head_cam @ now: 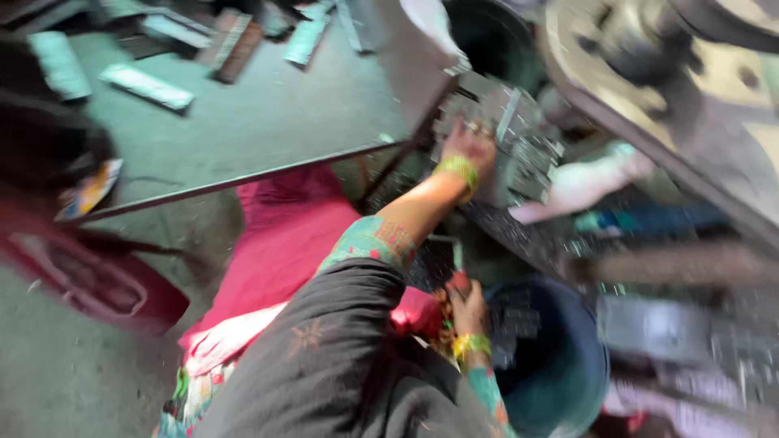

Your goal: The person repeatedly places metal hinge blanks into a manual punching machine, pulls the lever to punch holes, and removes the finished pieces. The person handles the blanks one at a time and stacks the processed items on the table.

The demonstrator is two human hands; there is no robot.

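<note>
Metal pieces [519, 154] lie jumbled under left hand [466, 146]; fingers' grip blurred, untellable.

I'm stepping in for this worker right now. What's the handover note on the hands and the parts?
Left hand: reaching up into the heap of grey metal pieces by the machine; grip blurred.
Right hand: low, at the rim of the dark round tub, fingers curled near the metal pieces inside.
Done: some pieces are in the tub.
Left: many remain on the heap.
</note>
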